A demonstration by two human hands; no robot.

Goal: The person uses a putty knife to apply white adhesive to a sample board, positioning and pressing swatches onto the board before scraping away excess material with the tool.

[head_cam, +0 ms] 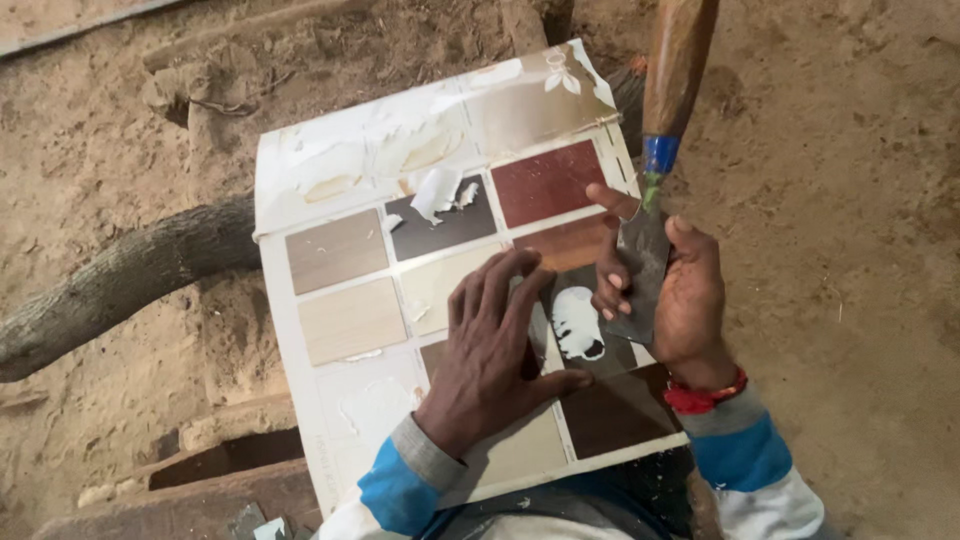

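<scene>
So the left hand [493, 345] lay flat with fingers spread, pressing down on a white cardboard sample sheet covered in rectangular wood-tone swatches [330, 395]. The right hand [672, 290] was curled around the flat metal blade of a wooden-handled chisel [655, 185], with a blue band at the handle's base. The blade sat over a dark swatch with a white scraped patch [577, 323]. The sheet rested on sandy ground [860, 200], across a grey branch [120, 280], with torn white patches near its top edge.
</scene>
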